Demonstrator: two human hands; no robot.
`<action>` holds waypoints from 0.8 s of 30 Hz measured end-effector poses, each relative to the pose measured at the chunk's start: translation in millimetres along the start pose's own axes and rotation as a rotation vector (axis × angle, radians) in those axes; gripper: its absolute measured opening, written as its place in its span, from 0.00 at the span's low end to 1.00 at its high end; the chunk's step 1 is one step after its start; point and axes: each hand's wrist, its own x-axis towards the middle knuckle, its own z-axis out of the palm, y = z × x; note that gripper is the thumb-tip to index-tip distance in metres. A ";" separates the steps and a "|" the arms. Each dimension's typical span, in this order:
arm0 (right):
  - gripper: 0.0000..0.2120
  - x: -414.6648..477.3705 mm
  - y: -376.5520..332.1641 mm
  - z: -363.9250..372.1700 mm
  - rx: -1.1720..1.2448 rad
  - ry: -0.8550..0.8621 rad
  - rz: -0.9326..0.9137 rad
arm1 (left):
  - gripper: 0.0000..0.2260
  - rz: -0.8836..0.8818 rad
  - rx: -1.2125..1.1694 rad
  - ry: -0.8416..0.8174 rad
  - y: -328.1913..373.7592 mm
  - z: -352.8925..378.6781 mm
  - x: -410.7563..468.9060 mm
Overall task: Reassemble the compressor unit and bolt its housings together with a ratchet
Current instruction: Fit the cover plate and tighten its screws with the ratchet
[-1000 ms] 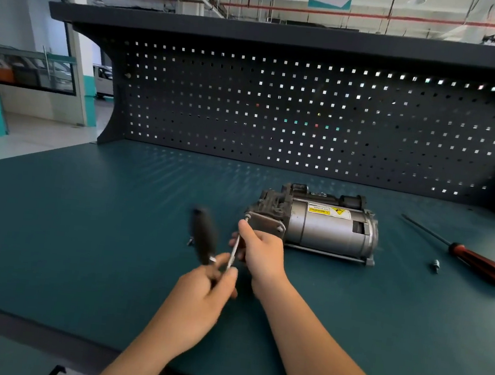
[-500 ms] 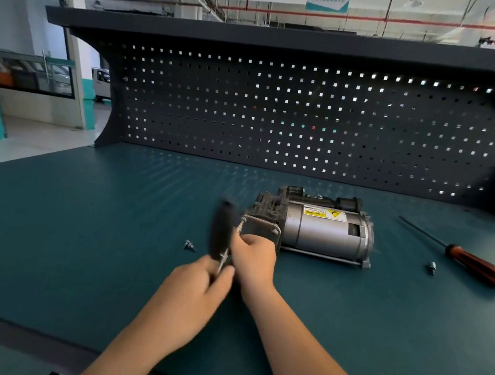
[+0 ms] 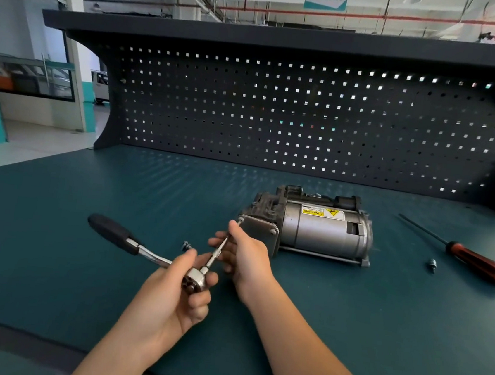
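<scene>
The grey compressor unit (image 3: 312,224) lies on its side on the green bench top (image 3: 79,261), its end plate facing left. A ratchet (image 3: 142,249) with a black handle reaches from its head near me through a thin extension to a bolt at the plate's upper left corner. My left hand (image 3: 176,299) grips the ratchet head. My right hand (image 3: 243,255) pinches the extension bar just short of the plate. The handle points left and away from me.
A loose bolt (image 3: 186,245) lies just behind the ratchet shaft. Another bolt (image 3: 432,264) and a red-handled screwdriver (image 3: 476,262) lie to the right of the compressor. A dark pegboard (image 3: 308,117) closes off the back of the bench.
The ratchet handle has swung from upright down to the left, while the extension stayed on the bolt. Both hands kept their hold.
</scene>
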 end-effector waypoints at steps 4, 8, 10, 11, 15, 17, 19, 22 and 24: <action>0.19 4.3 4.2 -0.8 -0.178 0.146 -0.099 | 0.11 0.332 0.789 0.041 -0.3 -1.6 1.3; 0.19 7.5 6.0 2.2 -0.090 0.159 -0.129 | 0.02 0.645 1.495 0.060 -8.8 -2.2 2.6; 0.17 7.8 6.1 1.9 -0.025 0.135 -0.082 | 0.02 0.661 1.483 0.063 -13.7 -4.4 4.3; 0.16 7.9 6.3 1.0 -0.003 0.121 -0.065 | 0.04 0.636 1.387 0.061 -14.7 -5.7 5.8; 0.14 2.5 2.9 0.4 0.136 0.018 0.026 | 0.12 0.223 0.412 0.060 -10.5 -3.4 5.9; 0.14 0.0 1.3 2.4 0.209 -0.038 0.058 | 0.14 -0.037 -0.092 0.030 -1.3 -3.9 4.4; 0.14 -0.5 0.1 3.0 0.205 -0.070 0.069 | 0.14 -0.139 -0.301 -0.004 6.8 -7.1 3.5; 0.16 -2.7 -3.6 2.5 0.028 -0.043 0.033 | 0.15 -0.050 -0.094 0.003 7.6 -8.2 5.0; 0.18 -5.4 -6.0 0.8 -0.103 0.018 -0.005 | 0.14 0.060 0.128 0.043 4.0 -7.9 6.3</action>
